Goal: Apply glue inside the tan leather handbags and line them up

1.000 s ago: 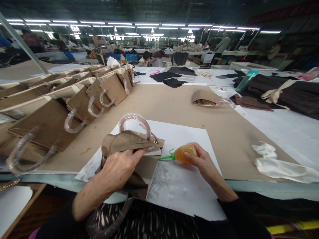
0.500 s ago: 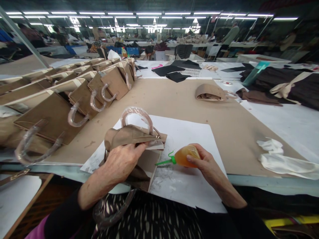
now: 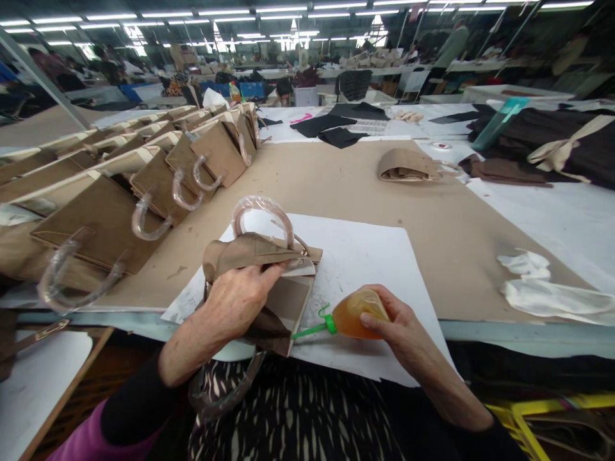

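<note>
A brown handbag (image 3: 245, 251) lies partly opened out on a white sheet (image 3: 365, 250) at the table's near edge. One plastic-wrapped handle (image 3: 263, 203) arches up behind it; another hangs over the edge toward me. My left hand (image 3: 240, 298) is closed on the bag's upper flap, thumb on top and fingers hidden underneath. In my right hand (image 3: 391, 317) is a squeeze bottle (image 3: 353, 314) of amber liquid, probably glue. Its green nozzle (image 3: 310, 331) points left, the tip at the bag's right edge near the lower corner.
Rows of similar brown bags (image 3: 86, 221) stand on the left. A rolled brown piece (image 3: 406, 165) lies farther back on the table. White crumpled cloth (image 3: 552, 288) is on the right, dark fabric (image 3: 567, 144) beyond it. Black pieces (image 3: 336, 121) lie at the back.
My right hand has brought the bottle down and toward me, so its nozzle tip has slid along the bag's edge to near the lower corner. My left hand keeps its hold.
</note>
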### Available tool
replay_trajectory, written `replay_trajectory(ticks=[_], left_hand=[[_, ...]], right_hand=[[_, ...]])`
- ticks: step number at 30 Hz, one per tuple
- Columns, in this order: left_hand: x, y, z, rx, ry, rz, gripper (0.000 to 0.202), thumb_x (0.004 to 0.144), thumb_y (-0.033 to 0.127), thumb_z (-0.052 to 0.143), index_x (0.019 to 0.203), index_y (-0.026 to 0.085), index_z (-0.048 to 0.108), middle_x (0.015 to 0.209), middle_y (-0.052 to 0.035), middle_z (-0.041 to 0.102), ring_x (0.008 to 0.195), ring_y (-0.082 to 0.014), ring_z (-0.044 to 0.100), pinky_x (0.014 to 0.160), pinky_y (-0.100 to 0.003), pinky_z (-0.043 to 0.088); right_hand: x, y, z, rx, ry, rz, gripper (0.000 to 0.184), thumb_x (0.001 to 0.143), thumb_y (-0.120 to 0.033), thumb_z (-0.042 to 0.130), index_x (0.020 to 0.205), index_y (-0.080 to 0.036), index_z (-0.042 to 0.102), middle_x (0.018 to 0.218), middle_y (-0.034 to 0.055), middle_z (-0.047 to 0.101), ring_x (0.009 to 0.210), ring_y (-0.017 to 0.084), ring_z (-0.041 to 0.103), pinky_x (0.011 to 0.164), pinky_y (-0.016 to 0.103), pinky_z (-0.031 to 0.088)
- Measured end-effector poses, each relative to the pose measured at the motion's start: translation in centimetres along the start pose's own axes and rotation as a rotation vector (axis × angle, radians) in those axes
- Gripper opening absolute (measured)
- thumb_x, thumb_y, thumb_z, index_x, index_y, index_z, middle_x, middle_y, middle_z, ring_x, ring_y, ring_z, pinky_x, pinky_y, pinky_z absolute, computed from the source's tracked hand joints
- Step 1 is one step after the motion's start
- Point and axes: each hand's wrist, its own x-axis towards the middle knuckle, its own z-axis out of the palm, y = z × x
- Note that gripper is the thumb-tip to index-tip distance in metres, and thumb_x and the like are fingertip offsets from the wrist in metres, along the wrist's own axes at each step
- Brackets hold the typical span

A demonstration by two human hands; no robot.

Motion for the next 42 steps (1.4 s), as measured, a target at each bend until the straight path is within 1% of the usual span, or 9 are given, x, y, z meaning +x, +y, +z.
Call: replay_trajectory(ticks=[4,9,11,17,23,27,29,36,42], left_hand=[[0.0,-0.2,0.4,0.061,0.017,0.038,0.053,0.086,0.008,0.036,0.134,0.028,0.047,0.091,-0.0106,0.067,0.073,-0.0246,0.068,0.065,-0.036,0.055],[0.0,-0.3,0.5,0.063,0.031,0.031,0.051,0.086,0.01,0.036,0.133,0.026,0.048,0.091,-0.0114,0.067,0.072,-0.024,0.067,0.064,-0.035,0.055],[0.0,-0.3,0.5,0.072,0.024,0.018,0.05,0.086,0.01,0.036,0.133,0.025,0.049,0.09,-0.011,0.067,0.072,-0.0231,0.067,0.064,-0.033,0.054],[0.0,-0.1,0.5,0.082,0.019,0.02,0.049,0.086,0.011,0.037,0.131,0.025,0.051,0.091,-0.0104,0.068,0.073,-0.0218,0.067,0.063,-0.03,0.053],[0.2,0.0,0.6,0.128,0.008,-0.021,0.047,0.087,0.012,0.036,0.13,0.025,0.052,0.082,-0.0089,0.066,0.07,-0.0217,0.067,0.059,-0.027,0.052],[0.2,0.0,0.4,0.145,0.007,0.006,0.049,0.088,0.011,0.036,0.132,0.028,0.05,0.081,-0.0082,0.067,0.069,-0.0239,0.067,0.057,-0.03,0.052],[0.1,-0.1,0.3,0.143,-0.004,0.007,0.049,0.088,0.011,0.037,0.132,0.028,0.05,0.079,-0.0081,0.066,0.069,-0.0245,0.067,0.058,-0.031,0.052],[0.2,0.0,0.5,0.149,0.0,0.011,0.051,0.088,0.012,0.036,0.134,0.03,0.047,0.08,-0.0085,0.067,0.068,-0.0257,0.067,0.056,-0.033,0.053],[0.3,0.0,0.4,0.156,-0.037,0.017,0.05,0.088,0.013,0.038,0.136,0.029,0.045,0.082,-0.0095,0.068,0.069,-0.0267,0.068,0.057,-0.034,0.054]], right_hand=[[-1.0,0.1,0.0,0.006,0.015,0.008,0.036,0.071,-0.041,0.075,0.097,-0.024,0.058,0.081,-0.0015,0.06,0.074,0.019,0.053,0.066,0.027,0.042],[-1.3,0.1,0.2,0.002,0.126,-0.009,0.037,0.072,-0.04,0.075,0.101,-0.026,0.057,0.087,-0.0015,0.061,0.081,0.019,0.054,0.069,0.027,0.043],[-1.1,0.0,0.5,0.013,0.142,-0.017,0.037,0.073,-0.039,0.075,0.101,-0.026,0.056,0.088,-0.0017,0.061,0.082,0.019,0.054,0.07,0.027,0.044],[-1.3,0.1,1.0,0.002,0.122,0.005,0.038,0.071,-0.042,0.075,0.099,-0.024,0.056,0.085,-0.0004,0.061,0.079,0.02,0.055,0.069,0.028,0.045],[-2.3,0.4,0.7,0.05,0.052,0.048,0.036,0.075,-0.041,0.073,0.101,-0.022,0.055,0.086,0.0002,0.06,0.08,0.019,0.054,0.068,0.028,0.046],[-2.5,0.6,1.1,0.18,0.103,0.075,0.034,0.079,-0.041,0.07,0.102,-0.021,0.054,0.093,0.0032,0.061,0.085,0.021,0.055,0.067,0.029,0.049],[-2.6,0.7,1.4,0.211,0.118,0.093,0.034,0.079,-0.042,0.071,0.1,-0.02,0.055,0.092,0.0038,0.062,0.083,0.02,0.056,0.066,0.028,0.049],[-2.7,0.7,1.8,0.196,0.156,0.127,0.038,0.077,-0.046,0.071,0.098,-0.018,0.055,0.09,0.0055,0.062,0.078,0.02,0.056,0.059,0.027,0.05],[-3.4,0.3,1.8,0.153,0.126,0.2,0.039,0.077,-0.048,0.069,0.098,-0.018,0.055,0.092,0.0056,0.061,0.082,0.022,0.056,0.058,0.028,0.052]])
